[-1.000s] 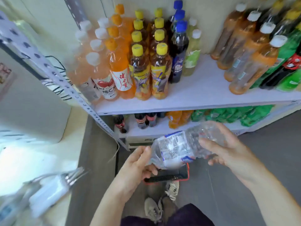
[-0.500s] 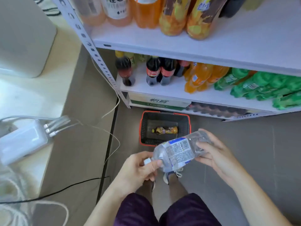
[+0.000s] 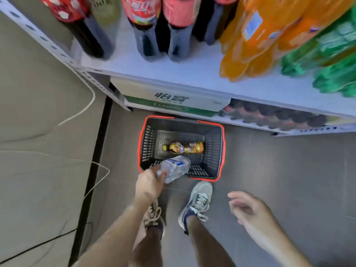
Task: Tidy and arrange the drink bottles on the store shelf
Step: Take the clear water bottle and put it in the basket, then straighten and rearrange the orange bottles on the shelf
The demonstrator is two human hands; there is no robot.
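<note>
Gripping one clear bottle (image 3: 176,167), left hand (image 3: 150,185); right hand (image 3: 250,211) slack; one basket (image 3: 212,149) beneath.

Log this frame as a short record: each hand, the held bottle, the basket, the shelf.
Left grip: holds clear plastic water bottle by its cap end
Right grip: relaxed, empty
Held bottle: tilted, base over near rim of red-rimmed black plastic basket
Basket contents: one yellow-capped amber drink bottle, lying on its side
Shelf: white shelf board with dark cola bottles, orange bottles, green bottles
</note>
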